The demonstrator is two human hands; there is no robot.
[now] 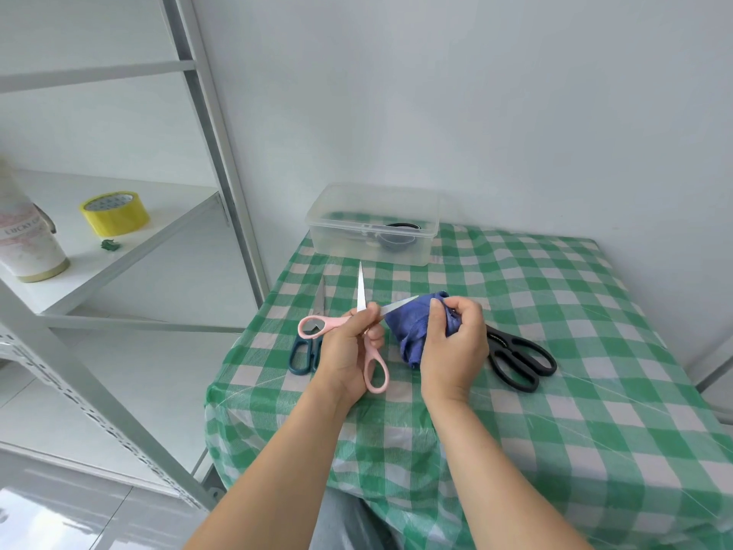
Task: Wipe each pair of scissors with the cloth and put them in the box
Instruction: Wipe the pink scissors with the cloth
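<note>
My left hand (351, 351) grips the pink-handled scissors (375, 375) near the pivot, with the blades spread apart above the table. One blade points up and away, the other points right into the blue cloth (410, 331). My right hand (454, 343) pinches that cloth around the right blade. Dark teal-handled scissors (305, 351) lie on the cloth-covered table behind my left hand. Black-handled scissors (519, 359) lie to the right, partly hidden by my right hand. The clear plastic box (375, 224) stands at the table's far edge with a dark object inside.
The table carries a green and white checked cover (575, 351). A white metal shelf (119, 248) stands to the left with a yellow tape roll (115, 214) and a paper cup (27, 240). A white wall is behind the box.
</note>
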